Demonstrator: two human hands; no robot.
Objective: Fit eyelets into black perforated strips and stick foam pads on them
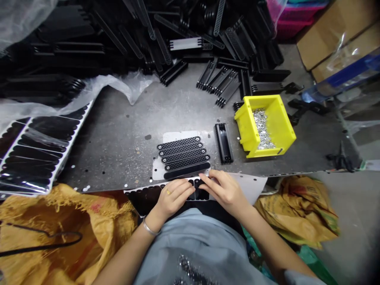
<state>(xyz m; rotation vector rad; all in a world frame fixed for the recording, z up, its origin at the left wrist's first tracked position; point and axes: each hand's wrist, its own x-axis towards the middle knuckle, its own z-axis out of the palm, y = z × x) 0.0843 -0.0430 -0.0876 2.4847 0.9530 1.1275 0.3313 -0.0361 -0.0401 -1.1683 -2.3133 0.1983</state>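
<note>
At the far left, a tray of glossy black strips (32, 154) sits under clear plastic at the edge of the steel bench (118, 118), above a crumpled yellow woven sack (59, 233). If that film catches a sleeve, the strips could slide off the corner.

Moving right, the person's left hand (173, 194), with a ring and a bangle at the wrist, sits at the near edge of the bench. Its fingers (185, 189) are curled in on a black plastic part (197, 190), which is largely hidden. The right hand (225, 192) comes in from the other side, and its fingers (208, 177) appear to pinch the same piece. Neither hand looks relaxed. The part lies right at the edge, so a loose pinch could drop it into the black moulded tray (145, 198) below.

Just beyond the fingers, perforated black strips (181, 156) lie side by side on a pale metal plate (158, 170), close enough for a knuckle to knock them out of line. Next comes a slotted black bar (224, 142), then a yellow plastic bin (285, 126) holding loose silver screws (263, 128), which would scatter if an elbow struck it.
</note>
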